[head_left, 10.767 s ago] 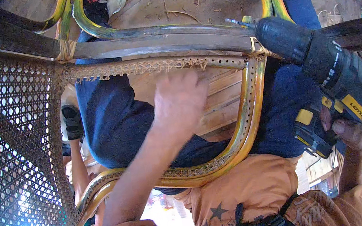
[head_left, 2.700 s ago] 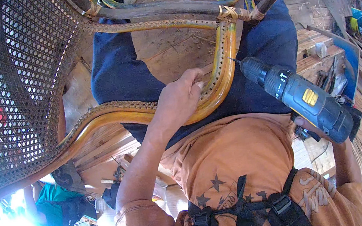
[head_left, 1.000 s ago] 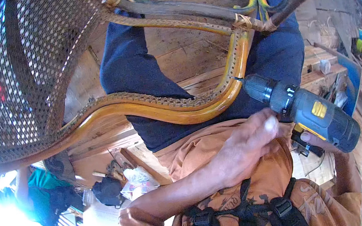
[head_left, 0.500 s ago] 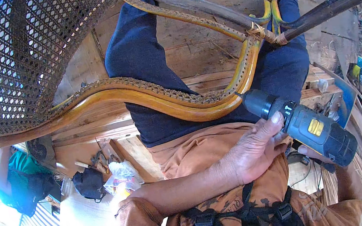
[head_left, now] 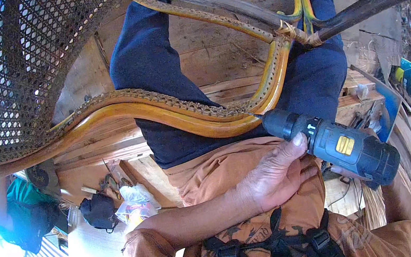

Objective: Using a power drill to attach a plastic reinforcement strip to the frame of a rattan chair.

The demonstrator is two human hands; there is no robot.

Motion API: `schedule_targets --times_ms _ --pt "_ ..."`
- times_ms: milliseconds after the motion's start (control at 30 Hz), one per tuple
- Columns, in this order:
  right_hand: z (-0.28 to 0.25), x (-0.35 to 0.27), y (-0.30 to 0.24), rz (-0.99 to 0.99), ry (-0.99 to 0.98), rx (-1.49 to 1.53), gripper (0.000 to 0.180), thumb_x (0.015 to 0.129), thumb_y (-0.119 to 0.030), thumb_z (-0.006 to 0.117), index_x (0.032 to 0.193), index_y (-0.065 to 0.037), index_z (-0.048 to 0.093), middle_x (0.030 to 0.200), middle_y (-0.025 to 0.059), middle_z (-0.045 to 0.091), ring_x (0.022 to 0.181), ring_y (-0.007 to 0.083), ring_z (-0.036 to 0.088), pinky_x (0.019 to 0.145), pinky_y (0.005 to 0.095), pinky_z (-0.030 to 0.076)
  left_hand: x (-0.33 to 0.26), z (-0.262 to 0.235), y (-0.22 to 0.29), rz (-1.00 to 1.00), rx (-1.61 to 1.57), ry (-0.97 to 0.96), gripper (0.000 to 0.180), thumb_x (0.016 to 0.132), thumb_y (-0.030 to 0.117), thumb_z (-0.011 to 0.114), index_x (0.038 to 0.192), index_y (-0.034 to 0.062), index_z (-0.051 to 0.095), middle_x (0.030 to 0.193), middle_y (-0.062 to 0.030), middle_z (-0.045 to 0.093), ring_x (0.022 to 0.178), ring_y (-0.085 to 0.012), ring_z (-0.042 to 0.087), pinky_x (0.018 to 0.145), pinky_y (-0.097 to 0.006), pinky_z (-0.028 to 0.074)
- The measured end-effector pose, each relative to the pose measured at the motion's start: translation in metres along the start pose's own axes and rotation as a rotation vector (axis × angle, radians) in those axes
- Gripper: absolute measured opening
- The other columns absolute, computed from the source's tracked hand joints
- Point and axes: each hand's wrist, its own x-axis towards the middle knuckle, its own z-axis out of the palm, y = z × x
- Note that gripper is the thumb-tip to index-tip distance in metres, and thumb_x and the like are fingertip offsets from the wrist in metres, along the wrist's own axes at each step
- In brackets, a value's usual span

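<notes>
A black and grey cordless drill (head_left: 343,142) with a yellow patch lies across my lap, its chuck pointing up and left. My left hand (head_left: 281,175) is closed at its front, thumb pressed against the collar and fingers curled beneath. Behind the drill body, my right hand is mostly hidden; its forearm (head_left: 398,200) runs up to the grip end. The thin bit meets the bend of a curved, yellow-brown rattan frame (head_left: 183,121); how deep it sits I cannot tell. A row of small holes and braided edging follow the frame, which rests over my thighs.
Woven cane mesh (head_left: 12,77) fills the upper left. Dark poles (head_left: 368,11) join the frame at a bound joint (head_left: 295,32). A plastic bag (head_left: 136,200) and black pouch (head_left: 98,211) lie left. Another person in green (head_left: 25,203) is far left; a teal container (head_left: 410,77) stands right.
The drill has shifted slightly left with both hands, its bit now farther left along the bend. The frame and my legs appear a little left and higher in view.
</notes>
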Motion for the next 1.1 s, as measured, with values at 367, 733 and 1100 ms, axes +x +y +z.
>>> schedule_targets --times_ms 367,733,1100 --pt "0.004 -0.003 -0.016 -0.270 -0.035 -0.498 0.052 0.065 -0.016 0.078 0.110 -0.009 0.054 0.101 0.0055 0.062 0.093 0.0187 0.060 0.081 0.0331 0.046 0.002 -0.001 0.003 0.003 -0.023 -0.009 0.042 0.081 0.042 0.059 0.116 0.0200 0.051 0.119 0.0015 0.052 0.113 -0.0162 0.045 0.098 -0.042 0.031" --pt "0.010 -0.008 -0.043 -0.532 -0.026 -0.708 0.034 0.072 -0.012 0.068 0.102 0.001 0.059 0.089 0.0057 0.063 0.080 0.0110 0.059 0.073 0.0250 0.048 0.002 0.001 0.005 0.003 -0.056 -0.050 0.044 0.080 0.046 0.059 0.114 0.0202 0.051 0.114 0.0028 0.053 0.108 -0.0152 0.045 0.094 -0.037 0.033" --pt "0.000 0.000 -0.037 -0.389 0.001 -0.533 0.045 0.072 -0.010 0.068 0.112 0.001 0.052 0.103 0.0100 0.060 0.090 0.0137 0.058 0.077 0.0271 0.049 0.004 0.008 0.007 -0.010 -0.097 -0.056 0.044 0.079 0.050 0.058 0.112 0.0218 0.051 0.111 0.0063 0.052 0.107 -0.0118 0.043 0.088 -0.031 0.034"
